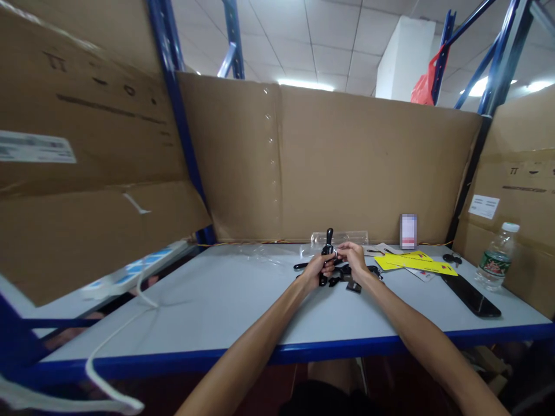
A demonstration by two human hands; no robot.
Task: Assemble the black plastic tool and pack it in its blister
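Gripping a black-handled tool at the grey table

The left hand [318, 269] has its fingers closed around the middle of a black-handled tool [330, 236], which stands nearly upright just above the table [208, 315], one handle end pointing up and the other down. The right hand [352, 257] is just beside it, fingertips drawn together at a small shiny part [335, 252] near the tool's middle; whether they grip that part or only touch it, I cannot tell.

Beneath and between the hands lie black parts [344, 270], partly hidden, and a small dark flat piece [354, 286]. Clear plastic packaging [352, 237] lies behind the hands, near the cardboard panel [347, 156]. To the right are yellow cards [415, 263], a dark phone [470, 296] lying flat and a clear bottle [496, 260] with a green label. A power strip [150, 267] runs along the left side.
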